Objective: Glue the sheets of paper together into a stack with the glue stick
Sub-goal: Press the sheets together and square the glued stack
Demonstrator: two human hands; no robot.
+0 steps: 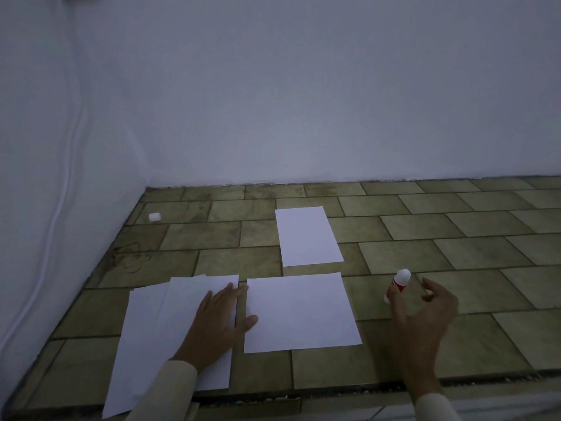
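Several loose white sheets (158, 335) lie fanned at the left on the tiled surface, and my left hand (218, 320) rests flat on them, fingers straight. A single sheet (300, 311) lies just right of that hand. Another single sheet (308, 235) lies farther back. The red and white glue stick (400, 282) is tilted on the tiles to the right. My right hand (422, 317) is right beside it with fingers spread and loosely bent; the thumb tip touches the stick's lower end, and the other fingers are apart from it.
A small white cap (154, 216) lies far left near the corner. White walls (273, 101) close the back and left side. The tiled surface (455, 238) stretches to the right, and its front edge (334, 390) runs just before my sleeves.
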